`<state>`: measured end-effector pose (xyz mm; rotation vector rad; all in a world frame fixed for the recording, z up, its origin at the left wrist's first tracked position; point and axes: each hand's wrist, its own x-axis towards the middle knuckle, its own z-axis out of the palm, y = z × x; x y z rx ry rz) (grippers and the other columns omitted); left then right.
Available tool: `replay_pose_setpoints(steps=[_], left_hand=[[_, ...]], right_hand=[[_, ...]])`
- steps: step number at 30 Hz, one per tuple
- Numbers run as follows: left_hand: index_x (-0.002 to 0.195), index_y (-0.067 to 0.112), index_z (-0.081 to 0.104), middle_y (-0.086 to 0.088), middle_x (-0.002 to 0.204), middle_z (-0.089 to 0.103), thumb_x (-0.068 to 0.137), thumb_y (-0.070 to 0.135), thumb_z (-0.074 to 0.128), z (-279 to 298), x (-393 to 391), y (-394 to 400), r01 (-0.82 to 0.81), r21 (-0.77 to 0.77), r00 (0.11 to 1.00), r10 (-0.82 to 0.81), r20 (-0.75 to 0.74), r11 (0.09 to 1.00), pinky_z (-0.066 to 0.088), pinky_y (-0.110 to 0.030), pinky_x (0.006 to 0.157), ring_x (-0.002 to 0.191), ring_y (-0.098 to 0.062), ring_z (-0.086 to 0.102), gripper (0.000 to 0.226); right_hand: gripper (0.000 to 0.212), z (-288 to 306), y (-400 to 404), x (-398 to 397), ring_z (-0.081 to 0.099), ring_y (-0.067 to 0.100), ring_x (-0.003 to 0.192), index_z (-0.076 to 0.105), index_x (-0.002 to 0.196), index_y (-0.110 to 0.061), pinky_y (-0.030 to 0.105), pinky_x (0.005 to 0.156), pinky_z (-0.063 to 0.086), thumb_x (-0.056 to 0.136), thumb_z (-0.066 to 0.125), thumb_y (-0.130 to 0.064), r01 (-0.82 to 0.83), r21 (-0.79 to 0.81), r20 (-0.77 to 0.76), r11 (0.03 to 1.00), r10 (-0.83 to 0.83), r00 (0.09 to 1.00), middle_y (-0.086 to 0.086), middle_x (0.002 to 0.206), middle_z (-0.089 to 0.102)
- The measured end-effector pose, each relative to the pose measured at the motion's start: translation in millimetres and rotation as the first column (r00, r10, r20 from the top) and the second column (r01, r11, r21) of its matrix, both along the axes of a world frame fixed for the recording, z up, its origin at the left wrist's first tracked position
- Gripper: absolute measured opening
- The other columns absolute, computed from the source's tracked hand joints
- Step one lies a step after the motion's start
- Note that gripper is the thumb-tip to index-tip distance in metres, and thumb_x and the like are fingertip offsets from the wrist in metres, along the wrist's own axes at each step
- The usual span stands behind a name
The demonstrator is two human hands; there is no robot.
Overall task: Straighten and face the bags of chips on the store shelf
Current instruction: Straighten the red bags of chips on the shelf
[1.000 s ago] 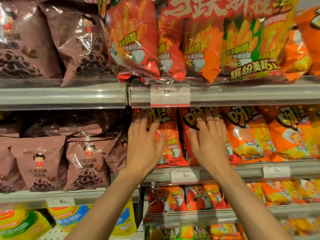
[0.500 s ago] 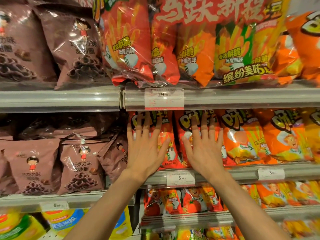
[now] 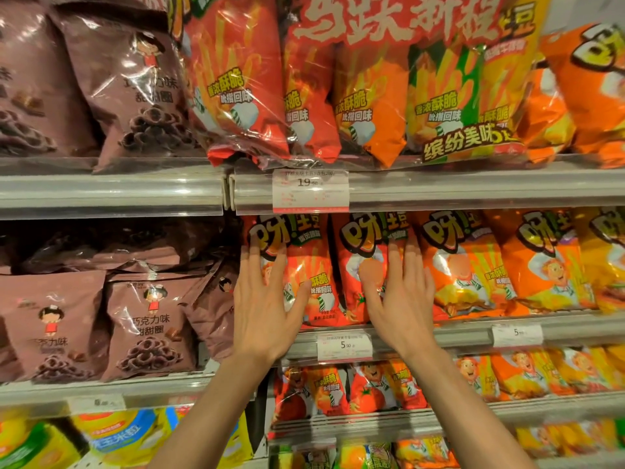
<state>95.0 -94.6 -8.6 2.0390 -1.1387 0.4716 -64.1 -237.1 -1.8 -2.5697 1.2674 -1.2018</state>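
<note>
Store shelving fills the view, its edges cut off on every side. On the middle shelf (image 3: 473,336), brown bags (image 3: 148,326) slump at left. The left hand (image 3: 267,309) lies flat, fingers spread, on an upright red chip bag (image 3: 314,282); the right hand (image 3: 402,299), likewise splayed, covers the neighbouring red bag (image 3: 358,265).

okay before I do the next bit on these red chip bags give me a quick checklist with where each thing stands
1. Left hand flat on the left red bag: ok.
2. Right hand flat on the next red bag: ok.
3. Both bags face out, logos readable: ok.
4. Both bags upright: not ok, a dark slanted gap shows between them.
5. 5.90 price tag unobstructed: ok.
6. Stock depth behind the front bags: cannot tell.
</note>
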Motion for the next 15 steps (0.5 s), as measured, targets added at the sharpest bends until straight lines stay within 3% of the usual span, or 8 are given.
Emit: replay_pose_setpoints(steps=[4, 10, 15], left_hand=[[0.155, 0.025, 0.032, -0.009, 0.167, 0.008, 0.099, 0.060, 0.040, 1.5, -2.0, -2.4, -0.019, 0.002, 1.000, 0.019, -0.005, 1.000, 0.023, -0.052, 0.121, 0.155, -0.029, 0.006, 0.067], [0.154, 0.029, 0.030, -0.008, 0.166, 0.012, 0.097, 0.065, 0.043, 9.0, 3.0, 7.4, 0.009, 0.036, 1.000, -0.009, -0.002, 0.999, 0.018, -0.051, 0.122, 0.154, -0.027, 0.008, 0.069], [0.153, 0.030, 0.032, -0.007, 0.163, 0.024, 0.098, 0.051, 0.054, 21.4, 2.7, 25.4, 0.042, -0.054, 0.999, -0.041, 0.010, 0.998, 0.023, -0.045, 0.118, 0.151, -0.024, 0.019, 0.062]], right_hand=[[0.068, 0.0, 1.8, 3.4, 0.029, 0.035, 0.145, 0.034, 0.149, -0.010, 0.054, 0.117, 0.025, 0.099, 0.028, -0.056, -0.004, 0.008, 0.020, 1.000, 0.004, 1.000, 0.019, 0.155, 0.034], [0.068, 9.7, 1.8, -4.8, 0.021, 0.031, 0.149, 0.032, 0.152, -0.011, 0.050, 0.121, 0.016, 0.100, 0.038, -0.056, -0.085, 0.065, 0.042, 0.994, 0.082, 0.996, 0.018, 0.159, 0.029], [0.066, 24.4, 12.5, -15.6, 0.026, 0.025, 0.147, 0.032, 0.153, -0.013, 0.043, 0.120, 0.022, 0.100, 0.049, -0.048, -0.177, 0.079, 0.136, 0.981, 0.166, 0.977, 0.012, 0.157, 0.034]])
